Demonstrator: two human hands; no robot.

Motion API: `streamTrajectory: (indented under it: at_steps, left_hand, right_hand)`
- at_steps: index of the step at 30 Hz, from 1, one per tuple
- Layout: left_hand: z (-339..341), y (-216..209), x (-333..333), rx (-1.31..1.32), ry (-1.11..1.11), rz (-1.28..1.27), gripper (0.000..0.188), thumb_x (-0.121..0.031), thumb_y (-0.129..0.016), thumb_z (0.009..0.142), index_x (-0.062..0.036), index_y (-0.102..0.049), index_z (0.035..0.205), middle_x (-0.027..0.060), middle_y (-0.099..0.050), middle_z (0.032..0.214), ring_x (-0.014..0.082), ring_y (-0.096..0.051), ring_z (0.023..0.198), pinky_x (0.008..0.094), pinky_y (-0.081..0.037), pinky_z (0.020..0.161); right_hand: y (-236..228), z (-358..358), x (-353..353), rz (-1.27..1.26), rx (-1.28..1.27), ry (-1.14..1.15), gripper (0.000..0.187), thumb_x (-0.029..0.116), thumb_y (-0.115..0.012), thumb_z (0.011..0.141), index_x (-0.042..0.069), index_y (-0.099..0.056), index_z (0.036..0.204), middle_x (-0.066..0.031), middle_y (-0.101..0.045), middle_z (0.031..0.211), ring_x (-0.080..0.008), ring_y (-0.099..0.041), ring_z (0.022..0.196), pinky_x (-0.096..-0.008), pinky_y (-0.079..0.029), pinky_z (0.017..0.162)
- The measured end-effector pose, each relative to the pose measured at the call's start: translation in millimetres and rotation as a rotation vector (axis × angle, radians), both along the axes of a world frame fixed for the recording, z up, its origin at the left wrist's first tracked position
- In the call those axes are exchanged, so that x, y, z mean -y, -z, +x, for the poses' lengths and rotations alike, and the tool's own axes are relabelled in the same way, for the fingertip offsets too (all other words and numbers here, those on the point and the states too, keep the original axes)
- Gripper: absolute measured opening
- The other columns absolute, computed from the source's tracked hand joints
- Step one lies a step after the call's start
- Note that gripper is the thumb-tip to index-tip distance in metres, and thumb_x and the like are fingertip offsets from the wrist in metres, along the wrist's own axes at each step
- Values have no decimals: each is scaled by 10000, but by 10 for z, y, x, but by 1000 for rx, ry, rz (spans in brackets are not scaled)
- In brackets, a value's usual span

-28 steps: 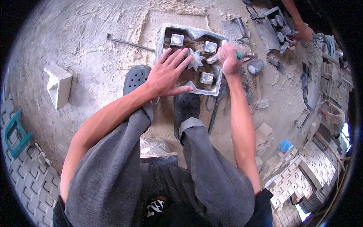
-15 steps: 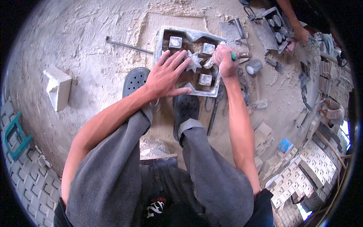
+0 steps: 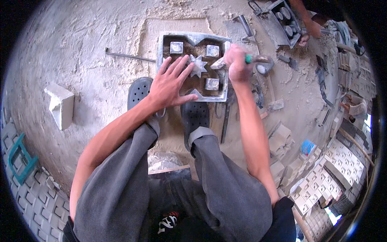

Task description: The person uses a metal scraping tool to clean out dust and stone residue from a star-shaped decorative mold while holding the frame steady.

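A square metal mould point(image 3: 227, 84) lies on the dusty floor beyond my shoes. Inside stand several metal cubes point(image 3: 212, 51) and, near the middle, an eight-pointed star piece point(image 3: 198, 66). My left hand point(image 3: 170, 82) is spread over the mould's near-left part, thumb out along the near edge, and hides what lies under the palm. Over the right rim, my right hand point(image 3: 238, 66), a little blurred, is wrapped round a hand tool point(image 3: 258, 59) with a green-banded handle. Its pale, pointed end reaches left into the mould; its exact kind is unclear.
At the far right, a co-worker's hand point(image 3: 312, 29) is beside another mould point(image 3: 284, 24) holding metal cylinders. A thin metal rod point(image 3: 131, 56) lies left of my mould. Farther left sits a chipped pale block point(image 3: 62, 105). Patterned openwork blocks point(image 3: 342, 169) are stacked at the right.
My right hand and the tool have shifted slightly right relative to the mould. My left hand stays spread over it. The whole view has shifted a little.
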State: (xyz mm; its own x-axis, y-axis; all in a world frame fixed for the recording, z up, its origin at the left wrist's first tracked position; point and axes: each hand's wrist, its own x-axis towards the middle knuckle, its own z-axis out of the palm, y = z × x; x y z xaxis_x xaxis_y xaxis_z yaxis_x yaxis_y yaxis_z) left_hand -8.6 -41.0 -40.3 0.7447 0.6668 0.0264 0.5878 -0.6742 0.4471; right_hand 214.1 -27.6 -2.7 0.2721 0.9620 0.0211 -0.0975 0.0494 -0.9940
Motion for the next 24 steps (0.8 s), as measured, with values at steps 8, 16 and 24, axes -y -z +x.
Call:
streamTrajectory:
  at_steps: [8,16,24]
  left_hand:
    - [43,-14,15,-7,19,-30,986,-681,-616,748,-41,-351,1451,188,-283,1535,309,-290,1416,487,-153,1174]
    - [135,-30,20,15,33,-8,994,-699,-605,752,-37,-351,1450,189,-295,1529,308,-290,1417,486,-151,1175]
    - [21,7,9,-1,3,-17,1010,-697,-594,761,-3,-332,1446,180,-303,1527,305,-269,1428,474,-146,1181]
  right_hand:
    - [263,-4,-93,-102,118,-22,388,133,-444,928,108,-347,553,40,-345,537,-70,-278,434,-269,-245,428]
    - [593,112,150,70,24,93,335,164,-504,903,86,-451,581,27,-445,531,-77,-416,472,-286,-319,446]
    - [36,91,-47,42,-203,95,387,150,-492,917,97,-401,545,18,-433,513,-91,-370,426,-277,-282,419]
